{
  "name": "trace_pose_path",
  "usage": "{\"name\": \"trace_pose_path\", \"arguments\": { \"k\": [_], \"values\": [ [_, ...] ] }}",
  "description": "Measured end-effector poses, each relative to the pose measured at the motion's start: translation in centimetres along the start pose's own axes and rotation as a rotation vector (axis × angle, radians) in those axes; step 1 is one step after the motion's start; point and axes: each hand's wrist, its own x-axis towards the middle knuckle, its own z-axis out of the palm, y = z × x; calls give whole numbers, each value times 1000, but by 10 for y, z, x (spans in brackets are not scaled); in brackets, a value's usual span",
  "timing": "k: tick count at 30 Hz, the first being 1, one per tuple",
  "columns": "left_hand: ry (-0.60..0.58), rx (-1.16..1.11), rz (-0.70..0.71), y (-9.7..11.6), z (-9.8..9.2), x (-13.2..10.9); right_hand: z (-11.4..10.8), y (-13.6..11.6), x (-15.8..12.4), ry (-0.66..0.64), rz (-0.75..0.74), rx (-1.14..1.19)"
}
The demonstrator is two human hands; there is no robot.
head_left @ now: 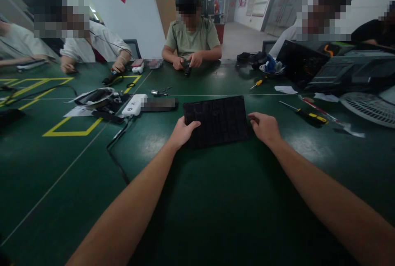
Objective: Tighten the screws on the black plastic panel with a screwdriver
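A flat black rectangular panel [217, 120] with a ridged, segmented surface is tilted towards me above the green table. My left hand [184, 131] grips its left edge, the thumb lying over the front and the other fingers hidden behind. Just beside the panel's right edge is my right hand [266, 127], its fingers curled in and closed. Whether those fingertips touch the edge or hold anything small, I cannot tell.
Left of the panel are a white power bank [135, 105] with a black cable [115, 161] and small metal parts [159, 92]. A yellow-black screwdriver [311, 117] and a white fan grille [370, 107] lie right. Across the green table [216, 200], a person [191, 37] handles a dark object.
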Motion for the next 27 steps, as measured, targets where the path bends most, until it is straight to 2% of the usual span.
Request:
{"name": "trace_pose_path", "arguments": {
  "k": [7,11,14,20,23,27],
  "values": [
    [-7,39,7,-4,-1,3,-4,-2,5,58,149,149],
    [-22,32,11,-4,-1,4,-19,-14,11,120,304,323],
    [-32,26,14,-4,-2,4,-35,-30,17,155,315,527],
    [-37,40,10,-8,-3,6,-52,-79,21,-76,175,914],
    [-46,31,7,-7,-3,6,-46,-104,25,-204,151,1005],
    [-57,40,-6,-6,-2,6,-31,-123,34,-278,138,1097]
  ]
}}
